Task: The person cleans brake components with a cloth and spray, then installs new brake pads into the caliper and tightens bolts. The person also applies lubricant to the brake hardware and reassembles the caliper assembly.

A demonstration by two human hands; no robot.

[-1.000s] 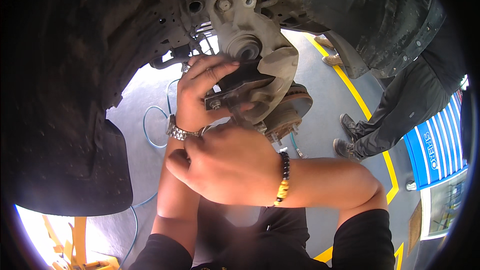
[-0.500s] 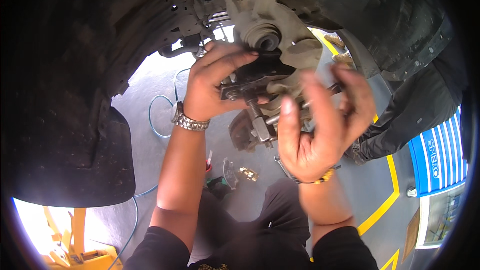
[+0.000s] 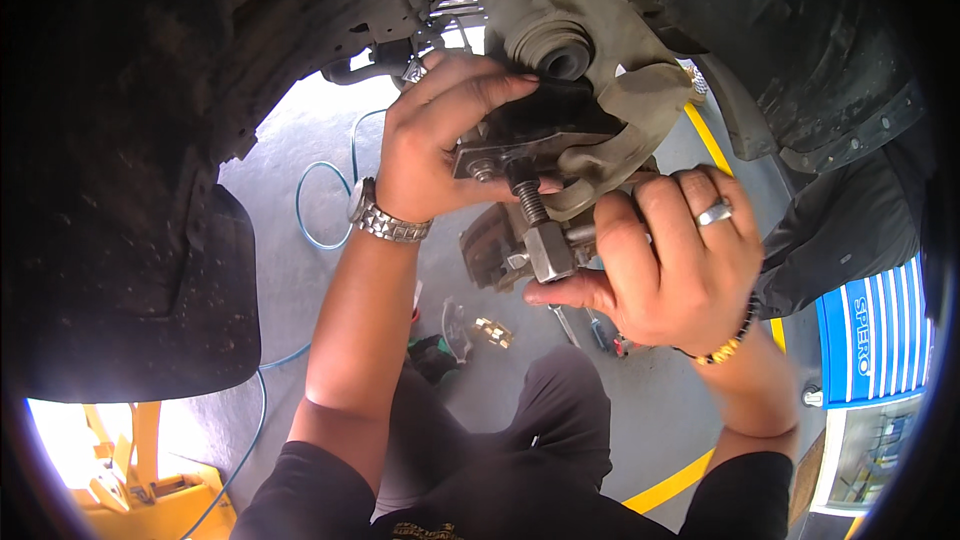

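My left hand (image 3: 430, 140) wraps round a black metal-plated screw tool (image 3: 540, 125), its thumb near the round bushing (image 3: 567, 62) of a grey cast suspension part (image 3: 650, 110). From the tool's plate a threaded spindle (image 3: 531, 202) points down toward me, ending in a steel hex head (image 3: 549, 252). A short cross bar (image 3: 580, 236) runs through that head, and my right hand (image 3: 690, 255) is closed round the bar's right side, thumb stretched beneath the head. Behind the spindle hangs a rusty brown part (image 3: 490, 245), partly covered.
A dark wheel-arch liner (image 3: 120, 190) curves around the left. On the floor lie a curved grey piece (image 3: 456, 330), small brass-coloured pieces (image 3: 493, 332) and a wrench (image 3: 564, 324). A blue hose (image 3: 305, 230), yellow jack (image 3: 150, 480), blue cabinet (image 3: 870, 330) and another person's dark-trousered leg (image 3: 840, 230) surround me.
My right hand has gone from raised, spread, blurred fingers to a closed grip on the cross bar. My left hand keeps its hold on the tool. The view has shifted slightly.
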